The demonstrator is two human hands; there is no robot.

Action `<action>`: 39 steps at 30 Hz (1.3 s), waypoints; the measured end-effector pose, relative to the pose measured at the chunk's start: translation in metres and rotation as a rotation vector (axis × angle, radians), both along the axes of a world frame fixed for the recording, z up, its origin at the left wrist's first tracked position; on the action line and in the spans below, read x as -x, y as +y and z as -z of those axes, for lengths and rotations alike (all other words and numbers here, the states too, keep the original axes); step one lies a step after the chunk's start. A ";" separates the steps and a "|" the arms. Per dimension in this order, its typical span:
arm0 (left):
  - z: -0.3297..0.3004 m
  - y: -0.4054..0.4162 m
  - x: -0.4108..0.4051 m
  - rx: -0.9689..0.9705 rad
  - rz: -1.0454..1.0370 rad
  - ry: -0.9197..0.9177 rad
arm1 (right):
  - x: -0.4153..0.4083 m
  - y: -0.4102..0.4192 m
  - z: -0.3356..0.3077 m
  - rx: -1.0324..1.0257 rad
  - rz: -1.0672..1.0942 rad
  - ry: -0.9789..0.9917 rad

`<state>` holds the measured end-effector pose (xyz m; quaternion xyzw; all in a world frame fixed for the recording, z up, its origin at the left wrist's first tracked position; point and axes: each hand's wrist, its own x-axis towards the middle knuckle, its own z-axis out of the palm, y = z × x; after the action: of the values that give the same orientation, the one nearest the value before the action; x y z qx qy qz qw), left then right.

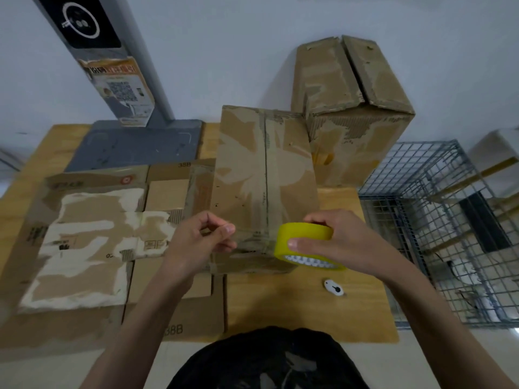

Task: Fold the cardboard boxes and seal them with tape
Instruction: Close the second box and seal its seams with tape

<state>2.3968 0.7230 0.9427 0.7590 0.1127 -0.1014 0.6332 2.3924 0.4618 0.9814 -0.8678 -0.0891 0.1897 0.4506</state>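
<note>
A folded brown cardboard box (264,175) stands on the wooden table (309,310) in front of me, flaps closed along a centre seam. My right hand (339,242) grips a yellow roll of clear tape (306,242) at the box's near right corner. My left hand (202,242) pinches the pulled-out end of the tape over the box's near left edge. A clear strip stretches between both hands across the near end of the box.
Flattened cardboard boxes (84,240) lie stacked at the left of the table. Another assembled box (354,108) stands at the back right. A small white cutter (334,287) lies near the front right. A wire cage (443,231) stands beside the table. A grey stand base (134,147) sits at the back left.
</note>
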 end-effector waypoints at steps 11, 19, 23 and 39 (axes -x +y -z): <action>0.014 0.040 -0.003 -0.146 -0.119 -0.068 | -0.024 0.050 -0.023 0.874 -0.067 -0.300; 0.031 0.043 0.000 -0.288 -0.203 -0.009 | -0.030 0.075 -0.013 0.949 -0.129 -0.227; 0.034 0.042 -0.002 -0.355 -0.219 0.028 | -0.032 0.082 -0.014 0.977 -0.169 -0.239; 0.046 0.002 0.034 -0.994 0.185 -0.571 | -0.028 0.048 -0.013 0.677 -0.254 -0.133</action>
<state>2.3631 0.7255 0.8962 0.9691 -0.0954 0.1177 0.1947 2.4203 0.5102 0.9946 -0.9602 -0.1572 0.2060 0.1039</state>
